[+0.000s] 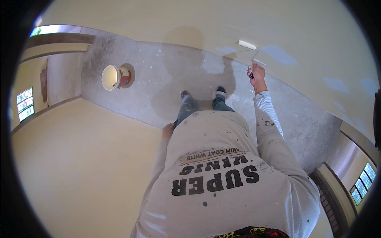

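Note:
My right hand (257, 75), arm stretched forward, is closed around the handle of a paint roller (247, 45). The roller's white sleeve lies against the cream wall (278, 23) in front of me, above the floor line. A thin bent wire frame joins sleeve and handle. Down at my left thigh, my left hand (168, 130) hangs beside the dark trousers (185, 110). Its fingers are mostly hidden behind my body and the paint-spotted shirt (214, 139), so I cannot see whether it holds anything.
A paint bucket (111, 77), white-rimmed with a reddish side, stands on the grey, paint-spotted floor (147, 67) at the left. Another cream wall (87, 146) runs along my near left. Barred windows show at far left (25, 104) and right (363, 184).

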`<act>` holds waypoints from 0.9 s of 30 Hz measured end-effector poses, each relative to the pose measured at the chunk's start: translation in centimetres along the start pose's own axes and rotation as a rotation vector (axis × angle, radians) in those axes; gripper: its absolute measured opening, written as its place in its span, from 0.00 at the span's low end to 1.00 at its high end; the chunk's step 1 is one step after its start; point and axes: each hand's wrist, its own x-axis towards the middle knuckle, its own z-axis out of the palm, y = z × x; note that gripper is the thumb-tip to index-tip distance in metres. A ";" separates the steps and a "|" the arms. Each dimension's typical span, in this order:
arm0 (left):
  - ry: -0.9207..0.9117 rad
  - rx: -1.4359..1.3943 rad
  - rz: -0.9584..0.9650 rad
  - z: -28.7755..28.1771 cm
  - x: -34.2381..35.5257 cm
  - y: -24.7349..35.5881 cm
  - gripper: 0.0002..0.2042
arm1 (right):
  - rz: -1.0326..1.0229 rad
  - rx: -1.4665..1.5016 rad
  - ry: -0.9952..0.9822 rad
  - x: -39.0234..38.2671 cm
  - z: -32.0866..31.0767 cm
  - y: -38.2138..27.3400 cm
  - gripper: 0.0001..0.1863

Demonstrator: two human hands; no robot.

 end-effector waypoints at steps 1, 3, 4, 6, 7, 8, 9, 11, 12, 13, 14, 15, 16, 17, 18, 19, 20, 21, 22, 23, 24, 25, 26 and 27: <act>0.002 0.007 0.000 0.1 -0.1 0.7 0.12 | -0.007 0.004 -0.015 0.3 -0.3 0.0 0.07; -0.003 0.052 0.039 -0.1 -0.5 1.1 0.10 | -0.015 0.003 -0.033 -0.1 -0.6 -0.3 0.08; -0.007 0.084 0.075 -0.2 -0.8 0.2 0.10 | -0.015 -0.006 -0.041 -1.4 -0.4 -1.0 0.08; -0.012 0.121 0.131 0.0 -1.0 -0.8 0.09 | -0.044 -0.007 -0.069 -4.4 0.2 -2.8 0.08; -0.013 0.126 0.149 0.0 -1.0 -0.7 0.10 | -0.071 0.000 -0.088 -6.3 0.7 -4.0 0.08; -0.014 0.135 0.166 0.0 -1.0 -0.8 0.10 | -0.095 0.010 -0.106 -7.8 1.2 -4.7 0.09; -0.020 0.140 0.158 0.0 -0.9 -0.9 0.10 | -0.099 0.004 -0.099 -8.9 1.9 -5.3 0.09; -0.023 0.156 0.145 -0.5 -0.3 -0.9 0.11 | -0.105 0.000 -0.092 -9.9 3.1 -5.7 0.09; -0.009 0.172 0.163 -0.4 -0.1 -0.6 0.11 | -0.105 0.001 -0.084 -9.4 3.0 -5.4 0.09; -0.001 0.187 0.182 -0.2 -0.3 0.1 0.10 | -0.106 -0.001 -0.072 -8.7 2.5 -5.0 0.09; 0.009 0.201 0.200 0.0 -0.4 0.8 0.10 | -0.108 -0.003 -0.060 -7.8 2.1 -4.6 0.09; -0.008 0.125 0.125 0.3 -0.7 1.3 0.10 | -0.091 -0.017 -0.043 -6.5 1.4 -3.9 0.09; -0.025 0.051 0.054 0.5 -0.5 1.8 0.10 | -0.077 -0.028 -0.025 -4.8 0.6 -2.9 0.08; -0.037 -0.026 -0.017 0.6 -0.5 2.0 0.11 | -0.064 -0.040 -0.012 -3.7 0.2 -2.4 0.08; -0.030 0.015 0.044 0.6 -0.5 1.2 0.11 | -0.051 -0.039 -0.015 -3.3 0.2 -2.2 0.08; -0.021 0.063 0.104 0.5 -0.2 -0.3 0.11 | -0.035 -0.031 -0.017 -3.1 0.3 -2.0 0.08; -0.013 0.108 0.169 0.4 0.2 -1.2 0.11 | -0.026 -0.024 -0.020 -2.7 0.4 -1.9 0.07; -0.006 0.134 0.207 0.4 0.4 -1.2 0.11 | -0.045 -0.011 -0.040 -3.3 0.6 -2.3 0.07; 0.001 0.154 0.239 0.6 0.3 -1.1 0.11 | -0.062 -0.006 -0.063 -5.1 1.3 -3.4 0.07; 0.003 0.178 0.269 0.7 0.0 -1.2 0.12 | -0.076 0.000 -0.081 -6.8 2.0 -4.4 0.07; -0.003 0.168 0.205 0.9 -0.3 -1.5 0.12 | -0.083 -0.002 -0.088 -8.0 2.6 -4.8 0.07; -0.009 0.160 0.144 1.0 -0.4 -1.6 0.12 | -0.092 -0.001 -0.097 -9.0 3.2 -5.3 0.07; -0.015 0.150 0.083 1.1 -0.5 -1.8 0.12 | -0.102 -0.001 -0.105 -9.5 3.4 -5.4 0.07; -0.022 0.154 0.099 1.1 -0.7 -2.1 0.12 | -0.085 -0.010 -0.082 -9.0 3.1 -5.2 0.07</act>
